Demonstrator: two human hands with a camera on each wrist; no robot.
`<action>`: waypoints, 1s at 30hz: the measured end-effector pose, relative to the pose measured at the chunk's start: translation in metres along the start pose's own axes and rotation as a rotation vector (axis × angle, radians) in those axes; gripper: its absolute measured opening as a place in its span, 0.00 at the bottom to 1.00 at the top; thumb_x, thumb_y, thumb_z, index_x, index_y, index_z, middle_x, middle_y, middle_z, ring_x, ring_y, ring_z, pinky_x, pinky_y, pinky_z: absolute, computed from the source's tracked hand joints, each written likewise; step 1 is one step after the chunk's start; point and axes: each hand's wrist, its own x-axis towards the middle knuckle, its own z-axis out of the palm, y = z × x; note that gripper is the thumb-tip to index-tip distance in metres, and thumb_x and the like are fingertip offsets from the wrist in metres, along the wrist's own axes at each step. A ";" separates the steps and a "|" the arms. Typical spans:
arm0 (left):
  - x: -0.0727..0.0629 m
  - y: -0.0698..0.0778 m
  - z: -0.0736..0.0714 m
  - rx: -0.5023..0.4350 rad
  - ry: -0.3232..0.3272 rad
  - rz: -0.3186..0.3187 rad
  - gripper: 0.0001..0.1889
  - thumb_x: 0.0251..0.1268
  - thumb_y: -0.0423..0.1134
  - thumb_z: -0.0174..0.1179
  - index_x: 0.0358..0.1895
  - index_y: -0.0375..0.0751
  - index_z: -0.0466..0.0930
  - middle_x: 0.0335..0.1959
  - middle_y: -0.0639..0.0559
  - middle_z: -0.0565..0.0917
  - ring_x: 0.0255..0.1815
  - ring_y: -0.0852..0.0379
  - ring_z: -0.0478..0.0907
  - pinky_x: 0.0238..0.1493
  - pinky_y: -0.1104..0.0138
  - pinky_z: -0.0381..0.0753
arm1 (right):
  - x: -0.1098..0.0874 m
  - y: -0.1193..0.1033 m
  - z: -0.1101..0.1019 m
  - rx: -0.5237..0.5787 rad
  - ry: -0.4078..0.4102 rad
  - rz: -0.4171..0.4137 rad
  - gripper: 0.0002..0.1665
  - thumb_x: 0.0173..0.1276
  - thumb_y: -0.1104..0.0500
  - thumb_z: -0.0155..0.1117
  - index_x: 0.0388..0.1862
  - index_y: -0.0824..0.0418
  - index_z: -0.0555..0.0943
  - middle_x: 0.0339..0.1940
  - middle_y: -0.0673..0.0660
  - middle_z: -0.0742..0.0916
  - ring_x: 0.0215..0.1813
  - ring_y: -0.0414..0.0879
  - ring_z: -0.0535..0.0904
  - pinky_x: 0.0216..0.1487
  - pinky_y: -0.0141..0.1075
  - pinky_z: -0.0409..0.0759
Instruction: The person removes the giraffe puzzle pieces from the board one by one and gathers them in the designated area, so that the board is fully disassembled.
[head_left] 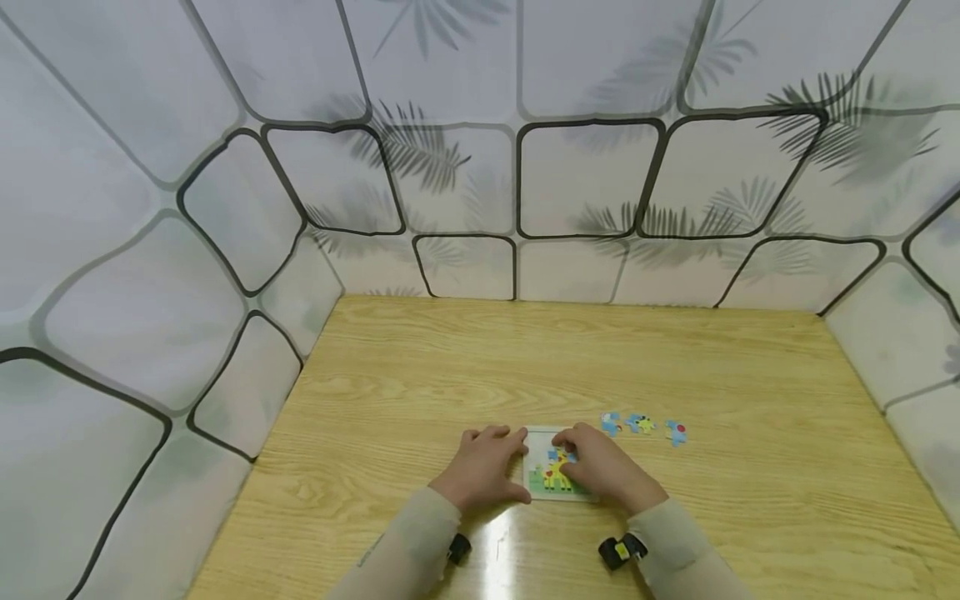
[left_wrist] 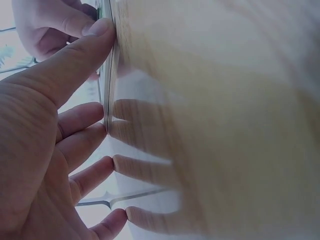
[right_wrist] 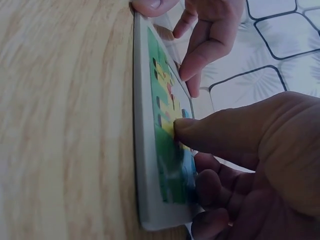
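Note:
A white-framed jigsaw puzzle board (head_left: 533, 443) lies flat on the table, with a yellow giraffe (head_left: 556, 477) on green ground partly assembled in it. My left hand (head_left: 483, 469) spreads along the board's left edge, thumb near the lower corner and fingertips by the upper part. In the left wrist view its thumb (left_wrist: 97, 35) rests against the frame. Over the board's right half, my right hand (head_left: 603, 471) bends its fingers and thumb around a puzzle piece (head_left: 561, 455) in the picture. The right wrist view has that thumb (right_wrist: 187, 129) on the yellow part, its fingers at the blue side.
Loose jigsaw pieces lie right of the board: a blue one (head_left: 611, 424), a blue-and-yellow one (head_left: 642, 423) and a blue one with a red spot (head_left: 677, 432). The wooden table (head_left: 480, 358) meets patterned fabric walls (head_left: 465, 267) at the back and sides.

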 end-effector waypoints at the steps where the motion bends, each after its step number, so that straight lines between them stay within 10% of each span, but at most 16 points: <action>1: 0.000 0.000 0.000 0.000 0.001 0.002 0.44 0.51 0.65 0.72 0.72 0.52 0.71 0.69 0.61 0.76 0.74 0.50 0.65 0.67 0.48 0.61 | 0.000 0.000 0.000 0.003 -0.003 0.003 0.19 0.60 0.67 0.72 0.51 0.64 0.84 0.36 0.51 0.78 0.37 0.45 0.71 0.45 0.43 0.76; 14: 0.000 0.000 0.002 0.005 0.012 0.008 0.46 0.50 0.65 0.72 0.73 0.51 0.70 0.68 0.61 0.77 0.73 0.50 0.65 0.67 0.49 0.61 | -0.004 0.002 -0.003 0.090 0.040 0.036 0.16 0.60 0.66 0.74 0.46 0.56 0.84 0.38 0.50 0.81 0.39 0.45 0.73 0.43 0.43 0.75; 30: 0.001 -0.002 0.004 0.007 0.018 0.004 0.44 0.50 0.65 0.72 0.71 0.52 0.72 0.68 0.60 0.77 0.73 0.50 0.65 0.66 0.48 0.62 | -0.012 0.021 -0.006 0.144 0.082 -0.138 0.12 0.69 0.66 0.65 0.48 0.53 0.84 0.34 0.44 0.82 0.38 0.40 0.76 0.40 0.34 0.77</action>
